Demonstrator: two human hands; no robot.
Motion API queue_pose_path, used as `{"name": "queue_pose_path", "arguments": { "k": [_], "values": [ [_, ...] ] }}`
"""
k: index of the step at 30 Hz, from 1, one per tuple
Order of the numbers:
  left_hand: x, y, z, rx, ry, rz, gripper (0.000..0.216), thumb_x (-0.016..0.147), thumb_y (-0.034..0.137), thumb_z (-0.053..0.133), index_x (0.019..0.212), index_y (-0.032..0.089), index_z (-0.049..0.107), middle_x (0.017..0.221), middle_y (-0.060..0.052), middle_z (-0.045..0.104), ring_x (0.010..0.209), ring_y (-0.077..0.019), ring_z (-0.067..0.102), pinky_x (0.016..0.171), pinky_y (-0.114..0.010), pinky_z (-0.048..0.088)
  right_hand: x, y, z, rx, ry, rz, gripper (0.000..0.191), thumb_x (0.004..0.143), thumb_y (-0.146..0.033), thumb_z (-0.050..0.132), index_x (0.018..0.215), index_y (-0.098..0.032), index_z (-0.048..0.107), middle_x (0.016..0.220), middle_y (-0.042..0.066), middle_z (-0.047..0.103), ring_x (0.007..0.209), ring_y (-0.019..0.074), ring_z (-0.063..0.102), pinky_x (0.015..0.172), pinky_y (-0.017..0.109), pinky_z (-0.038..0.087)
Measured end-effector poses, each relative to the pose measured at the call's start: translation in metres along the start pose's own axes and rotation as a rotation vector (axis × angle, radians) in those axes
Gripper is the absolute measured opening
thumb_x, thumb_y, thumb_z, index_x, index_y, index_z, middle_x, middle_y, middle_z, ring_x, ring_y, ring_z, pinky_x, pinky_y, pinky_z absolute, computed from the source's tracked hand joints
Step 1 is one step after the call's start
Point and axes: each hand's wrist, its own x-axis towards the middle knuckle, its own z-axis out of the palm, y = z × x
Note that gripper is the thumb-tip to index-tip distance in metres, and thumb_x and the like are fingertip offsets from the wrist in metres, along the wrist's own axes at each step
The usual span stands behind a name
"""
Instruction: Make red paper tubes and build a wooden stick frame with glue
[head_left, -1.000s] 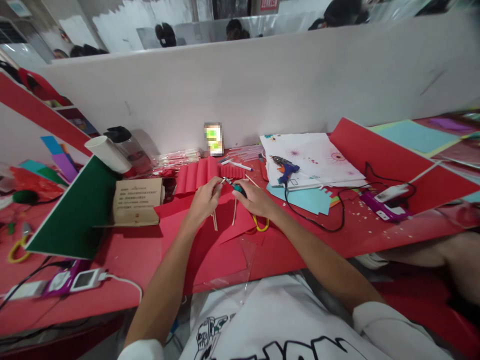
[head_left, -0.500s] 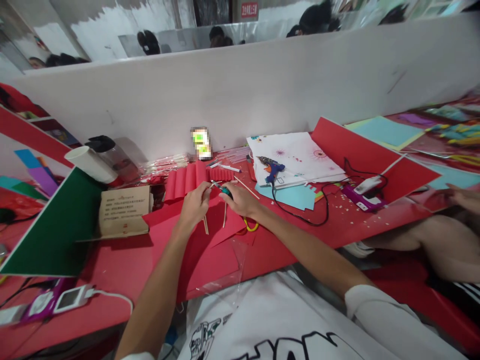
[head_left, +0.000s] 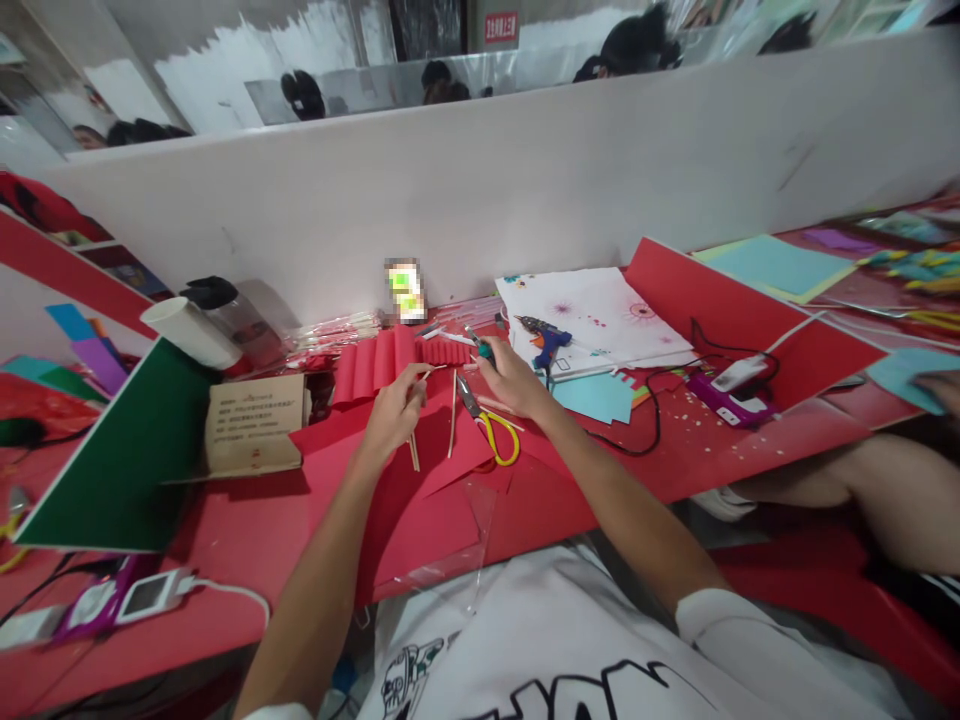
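Observation:
My left hand (head_left: 399, 405) is closed in a pinch on a short thin wooden stick (head_left: 435, 370) above the red paper (head_left: 405, 510). Farther right, my right hand (head_left: 512, 378) is wrapped round a green-and-black-handled tool (head_left: 486, 350) with a metal tip pointing away from me; its exact kind cannot be made out. Yellow-handled scissors (head_left: 498, 438) lie on the red sheets below my right hand. Between my hands a thin stick (head_left: 453, 415) rests on the paper. Just beyond are rolled red paper tubes (head_left: 375, 365) and a row of smaller red rolls (head_left: 444, 351).
On the right lie a blue glue gun (head_left: 551, 345), its black cable and a purple power strip (head_left: 727, 398). A cardboard box (head_left: 255, 425) and green board (head_left: 112, 460) stand left. A phone (head_left: 405, 290) leans against the white partition (head_left: 525, 190). A neighbour's hand (head_left: 941, 388) is far right.
My right hand has moved away from my left, up and to the right, with the green-handled tool. The scissors now show more fully. The neighbour's hand now touches light-blue paper.

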Motion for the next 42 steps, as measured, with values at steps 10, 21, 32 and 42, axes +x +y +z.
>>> {"name": "queue_pose_path", "arguments": {
  "k": [10, 21, 32, 42],
  "values": [
    [0.008, -0.012, -0.014, -0.169, 0.059, -0.085, 0.022, 0.088, 0.040, 0.059, 0.086, 0.018, 0.064, 0.073, -0.001, 0.064, 0.062, -0.0147, 0.058, 0.064, -0.028, 0.046, -0.012, -0.002, -0.008, -0.451, -0.171, 0.164, 0.049, 0.089, -0.041, 0.066, 0.127, -0.013, 0.054, 0.120, 0.025, 0.066, 0.112, 0.0404, 0.064, 0.090, 0.048, 0.051],
    [-0.011, -0.015, -0.058, 0.361, -0.216, -0.287, 0.014, 0.079, 0.034, 0.073, 0.083, 0.021, 0.070, 0.070, -0.003, 0.071, 0.059, -0.0181, 0.062, 0.053, -0.026, 0.036, -0.014, -0.017, -0.003, -0.495, -0.180, 0.025, 0.040, 0.098, -0.034, 0.058, 0.132, -0.014, 0.060, 0.125, 0.024, 0.064, 0.117, 0.0393, 0.060, 0.096, 0.050, 0.047],
    [-0.011, -0.002, -0.042, 0.616, -0.423, -0.345, 0.020, 0.085, 0.016, 0.060, 0.101, 0.021, 0.072, 0.100, -0.007, 0.076, 0.082, -0.0212, 0.069, 0.068, -0.027, 0.044, -0.035, -0.052, 0.045, -0.170, -0.349, -0.362, 0.023, 0.100, -0.025, 0.055, 0.114, -0.019, 0.072, 0.110, 0.011, 0.075, 0.104, 0.0229, 0.068, 0.088, 0.031, 0.046],
    [-0.005, -0.010, -0.046, -0.036, -0.325, -0.046, 0.015, 0.086, 0.032, 0.065, 0.090, 0.017, 0.065, 0.090, -0.004, 0.070, 0.079, -0.0154, 0.064, 0.073, -0.026, 0.050, -0.030, -0.049, 0.038, 0.436, -0.402, -0.096, 0.043, 0.093, -0.044, 0.066, 0.128, -0.021, 0.056, 0.098, 0.004, 0.077, 0.088, 0.0198, 0.071, 0.076, 0.030, 0.049]
  ]
}}
